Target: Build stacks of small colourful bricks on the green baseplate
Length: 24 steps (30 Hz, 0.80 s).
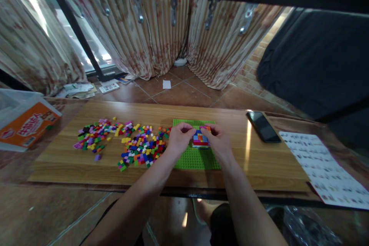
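Observation:
A small multicoloured toy brick structure (201, 141) sits on a green studded baseplate (198, 162), with red, blue and white layers showing on its near side. My left hand (181, 137) is closed at the structure's left side, thumb and forefinger meeting at its upper left corner. On the opposite side, my right hand (218, 141) is closed round the upper right corner, where orange and pink bricks show by the fingertips. Whether either hand also pinches a loose brick is hidden.
Loose toy bricks (144, 144) spread left of the baseplate, with a second heap (95, 134) farther left. A black phone (263, 127) and a printed sheet (323, 167) lie to the right. A plastic box (31, 123) with an orange label stands at the far left.

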Available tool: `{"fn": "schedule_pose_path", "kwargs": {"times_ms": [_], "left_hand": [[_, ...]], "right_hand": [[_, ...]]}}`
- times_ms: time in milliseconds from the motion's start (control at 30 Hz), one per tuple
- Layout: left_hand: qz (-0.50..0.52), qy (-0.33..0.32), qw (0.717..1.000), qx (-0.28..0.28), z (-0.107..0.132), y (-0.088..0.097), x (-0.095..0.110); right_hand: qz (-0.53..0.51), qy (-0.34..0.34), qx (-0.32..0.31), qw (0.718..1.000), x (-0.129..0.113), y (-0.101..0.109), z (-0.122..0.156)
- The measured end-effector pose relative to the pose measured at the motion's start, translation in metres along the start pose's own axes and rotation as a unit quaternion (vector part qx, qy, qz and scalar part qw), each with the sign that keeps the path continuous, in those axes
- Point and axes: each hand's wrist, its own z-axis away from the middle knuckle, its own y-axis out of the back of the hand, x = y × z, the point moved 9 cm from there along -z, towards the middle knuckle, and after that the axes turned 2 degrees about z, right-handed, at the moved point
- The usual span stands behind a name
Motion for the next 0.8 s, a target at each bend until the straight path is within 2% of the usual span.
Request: {"fn": "schedule_pose_path", "kwargs": {"times_ms": [67, 167, 233, 333, 467, 533, 633, 733, 800], "left_hand": [[0.001, 0.008, 1.000, 0.000, 0.000, 0.008, 0.007], [-0.015, -0.009, 1.000, 0.019, -0.005, 0.033, 0.026], [-0.013, -0.027, 0.999, 0.044, -0.009, 0.054, 0.040], [0.000, -0.031, 0.996, 0.083, -0.012, 0.085, 0.051], [0.025, -0.051, 0.992, 0.110, -0.010, 0.114, 0.065], [0.036, -0.067, 0.990, 0.120, -0.008, 0.125, 0.072], [0.043, -0.078, 0.987, 0.134, -0.005, 0.143, 0.079], [0.047, -0.085, 0.983, 0.156, -0.004, 0.163, 0.084], [0.051, -0.090, 0.980, 0.173, -0.002, 0.175, 0.086]], "right_hand": [[-0.052, -0.025, 0.013, 0.998, -0.002, 0.004, 0.002], [-0.080, -0.006, 0.095, 0.992, -0.014, 0.021, 0.007], [-0.070, 0.034, 0.140, 0.987, -0.026, 0.030, 0.012], [-0.033, 0.112, 0.166, 0.979, -0.048, 0.031, 0.022], [0.051, 0.221, 0.178, 0.957, -0.076, 0.017, 0.048], [0.091, 0.257, 0.143, 0.951, -0.085, -0.002, 0.063], [0.146, 0.318, 0.007, 0.937, -0.092, -0.050, 0.088], [0.188, 0.355, -0.137, 0.905, -0.087, -0.096, 0.111], [0.215, 0.346, -0.185, 0.894, -0.078, -0.115, 0.116]]}}
